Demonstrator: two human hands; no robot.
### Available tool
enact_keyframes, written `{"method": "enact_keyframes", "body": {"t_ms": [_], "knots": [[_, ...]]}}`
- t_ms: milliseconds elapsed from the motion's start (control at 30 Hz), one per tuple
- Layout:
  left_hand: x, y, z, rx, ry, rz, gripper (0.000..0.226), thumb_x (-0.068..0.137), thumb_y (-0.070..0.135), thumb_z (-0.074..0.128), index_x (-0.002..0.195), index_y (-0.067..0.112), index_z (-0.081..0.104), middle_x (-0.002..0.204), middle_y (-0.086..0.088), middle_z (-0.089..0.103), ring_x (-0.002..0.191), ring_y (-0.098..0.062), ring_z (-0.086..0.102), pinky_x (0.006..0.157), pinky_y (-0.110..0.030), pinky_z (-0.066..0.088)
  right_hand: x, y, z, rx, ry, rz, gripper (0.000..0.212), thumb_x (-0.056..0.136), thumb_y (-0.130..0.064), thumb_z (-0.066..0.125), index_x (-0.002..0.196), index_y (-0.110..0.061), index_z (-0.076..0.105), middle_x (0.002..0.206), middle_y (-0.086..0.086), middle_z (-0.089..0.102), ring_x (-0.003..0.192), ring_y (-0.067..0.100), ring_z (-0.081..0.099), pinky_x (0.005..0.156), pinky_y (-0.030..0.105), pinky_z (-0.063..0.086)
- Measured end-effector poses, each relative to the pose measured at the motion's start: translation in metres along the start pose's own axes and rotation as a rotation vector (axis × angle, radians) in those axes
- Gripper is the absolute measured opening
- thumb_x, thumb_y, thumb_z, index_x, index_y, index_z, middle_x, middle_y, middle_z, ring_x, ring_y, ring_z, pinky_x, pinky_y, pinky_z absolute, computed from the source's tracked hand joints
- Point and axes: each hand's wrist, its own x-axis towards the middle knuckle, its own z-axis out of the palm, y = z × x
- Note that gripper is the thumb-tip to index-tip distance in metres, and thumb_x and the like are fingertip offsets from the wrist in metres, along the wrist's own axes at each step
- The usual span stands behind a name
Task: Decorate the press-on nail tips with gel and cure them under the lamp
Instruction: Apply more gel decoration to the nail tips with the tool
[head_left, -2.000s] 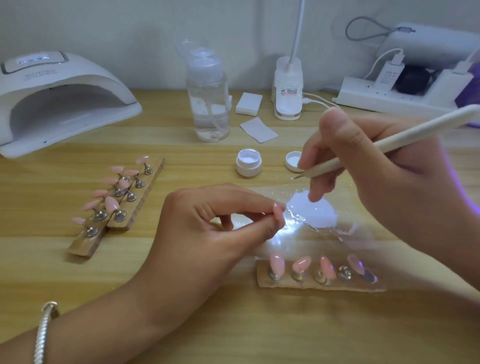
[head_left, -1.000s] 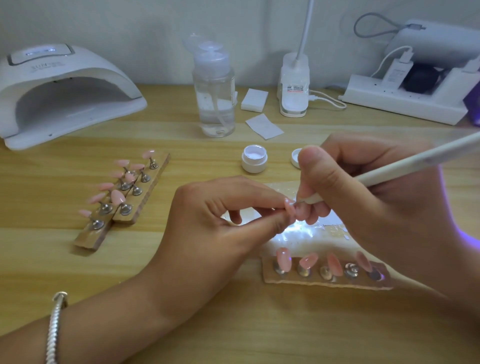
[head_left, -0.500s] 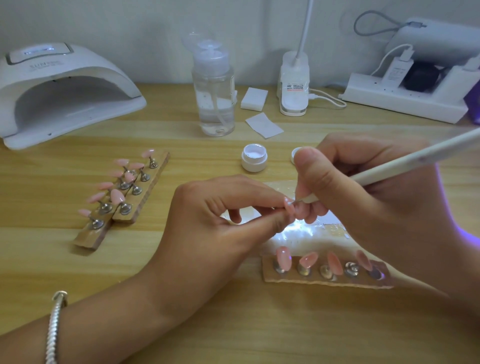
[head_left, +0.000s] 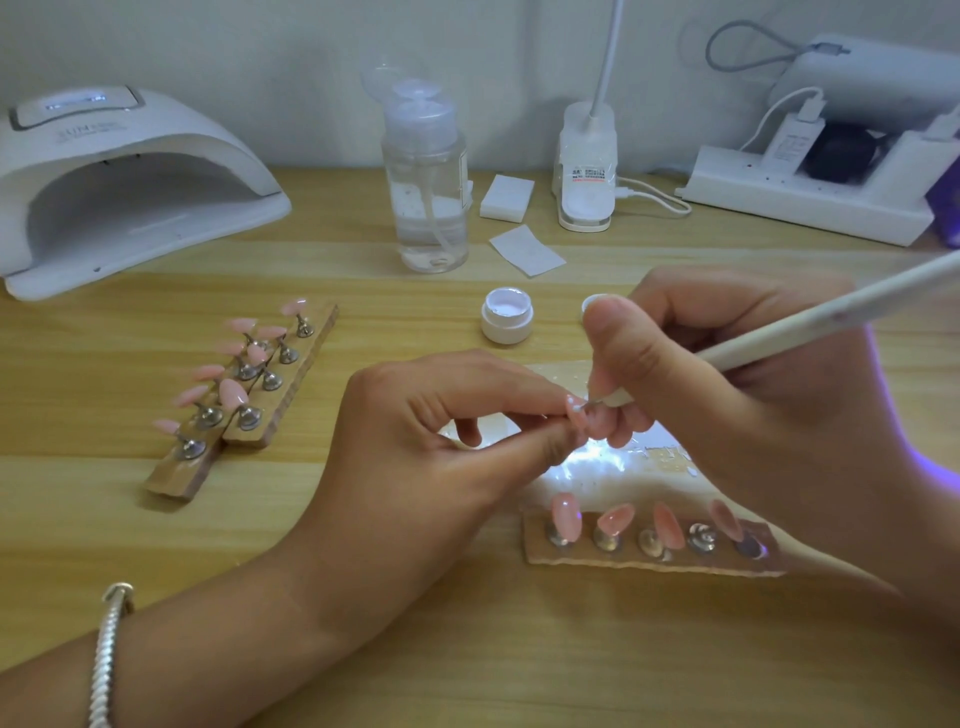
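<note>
My left hand (head_left: 441, 447) pinches a pink nail tip (head_left: 574, 410) between thumb and fingers at the table's middle. My right hand (head_left: 727, 395) grips a white gel brush (head_left: 831, 322) whose fine point touches that tip. Below the hands lies a wooden holder (head_left: 649, 558) with several pink tips on metal stands. Two more wooden holders (head_left: 244, 405) with several pink tips lie to the left. An open white gel jar (head_left: 506, 322) stands behind the hands. The white curing lamp (head_left: 124, 182) sits at the back left, its opening facing me.
A clear pump bottle (head_left: 428, 187) stands at the back centre, with white wipe pads (head_left: 506, 195) and a white desk lamp base (head_left: 587, 166) beside it. A power strip (head_left: 810, 200) with chargers is at the back right. A shiny plastic sheet (head_left: 597, 462) lies under the hands.
My right hand came down from above the plastic sheet and brought the brush point onto the nail tip held by my left hand. Over the last half second both hands stay almost still.
</note>
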Motion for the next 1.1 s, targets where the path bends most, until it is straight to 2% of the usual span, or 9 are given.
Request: {"method": "enact_keyframes", "body": {"t_ms": [133, 267, 367, 433, 533, 600, 767, 1000, 1100], "knots": [[0.0, 0.0, 0.0, 0.0, -0.004, -0.001, 0.005, 0.078, 0.015, 0.079, 0.081, 0.018, 0.08, 0.082, 0.012, 0.077, 0.073, -0.011, 0.069, 0.06, -0.019, 0.042, 0.0, 0.0, 0.0, 0.058, -0.01, 0.023, 0.036, 0.095, -0.024, 0.058, 0.063, -0.007, 0.062, 0.055, -0.002, 0.065, 0.048, 0.012, 0.063, 0.048, 0.018, 0.048], [0.0, 0.0, 0.001, -0.003, 0.026, -0.007, 0.008, 0.075, 0.014, 0.08, 0.076, 0.021, 0.078, 0.081, 0.013, 0.076, 0.073, -0.008, 0.069, 0.06, -0.019, 0.043, 0.006, 0.0, -0.005, 0.156, 0.028, 0.027, 0.039, 0.098, -0.024, 0.058, 0.063, -0.008, 0.06, 0.052, 0.008, 0.06, 0.045, 0.011, 0.058, 0.049, 0.017, 0.045], [-0.001, -0.001, 0.001, -0.01, 0.037, -0.013, 0.013, 0.074, 0.013, 0.08, 0.075, 0.025, 0.077, 0.081, 0.015, 0.076, 0.075, -0.008, 0.07, 0.059, -0.021, 0.044, 0.013, 0.002, -0.011, 0.185, 0.082, 0.006, 0.038, 0.098, -0.026, 0.056, 0.063, -0.012, 0.058, 0.047, 0.0, 0.05, 0.041, 0.018, 0.054, 0.046, 0.022, 0.042], [-0.002, -0.001, 0.001, -0.004, 0.039, -0.017, 0.012, 0.075, 0.014, 0.08, 0.075, 0.026, 0.078, 0.081, 0.014, 0.076, 0.076, -0.011, 0.07, 0.058, -0.025, 0.045, 0.015, 0.004, -0.015, 0.181, 0.114, -0.003, 0.036, 0.095, -0.027, 0.058, 0.063, -0.013, 0.057, 0.046, -0.005, 0.045, 0.039, 0.016, 0.047, 0.044, 0.023, 0.038], [-0.002, -0.002, 0.0, -0.007, 0.041, -0.026, 0.008, 0.076, 0.016, 0.08, 0.075, 0.023, 0.078, 0.081, 0.012, 0.076, 0.076, -0.011, 0.07, 0.058, -0.028, 0.045, 0.018, 0.01, -0.025, 0.091, 0.12, 0.017, 0.038, 0.092, -0.032, 0.065, 0.061, -0.014, 0.055, 0.045, -0.01, 0.045, 0.038, 0.012, 0.039, 0.041, 0.022, 0.033], [-0.002, -0.002, -0.001, 0.0, 0.037, -0.032, 0.007, 0.076, 0.016, 0.08, 0.075, 0.023, 0.078, 0.081, 0.013, 0.076, 0.075, -0.01, 0.07, 0.057, -0.027, 0.045, 0.019, 0.016, -0.03, -0.047, 0.048, 0.045, 0.038, 0.091, -0.035, 0.067, 0.061, -0.016, 0.058, 0.045, -0.009, 0.048, 0.04, 0.008, 0.04, 0.043, 0.018, 0.033], [-0.002, -0.001, -0.001, -0.001, 0.04, -0.056, 0.008, 0.076, 0.018, 0.079, 0.075, 0.027, 0.079, 0.078, 0.013, 0.076, 0.072, -0.005, 0.068, 0.056, -0.02, 0.044, 0.017, 0.03, -0.035, -0.173, -0.104, 0.197, 0.048, 0.098, -0.042, 0.056, 0.057, -0.018, 0.062, 0.043, -0.005, 0.045, 0.04, 0.005, 0.039, 0.044, 0.016, 0.031], [-0.001, -0.001, -0.001, -0.001, 0.039, -0.065, 0.012, 0.075, 0.019, 0.08, 0.074, 0.03, 0.078, 0.077, 0.015, 0.076, 0.07, -0.001, 0.066, 0.055, -0.016, 0.043, 0.015, 0.039, -0.033, -0.307, -0.187, 0.224, 0.047, 0.099, -0.028, 0.056, 0.058, -0.006, 0.061, 0.04, -0.017, 0.045, 0.04, 0.004, 0.042, 0.044, 0.008, 0.03], [-0.001, -0.001, -0.001, 0.002, 0.036, -0.063, 0.012, 0.075, 0.018, 0.079, 0.074, 0.031, 0.078, 0.077, 0.016, 0.076, 0.07, 0.0, 0.067, 0.055, -0.016, 0.043, 0.014, 0.039, -0.034, -0.315, -0.17, 0.211, 0.047, 0.099, -0.025, 0.057, 0.059, 0.0, 0.059, 0.04, -0.017, 0.044, 0.041, 0.003, 0.041, 0.044, 0.008, 0.03]]}}
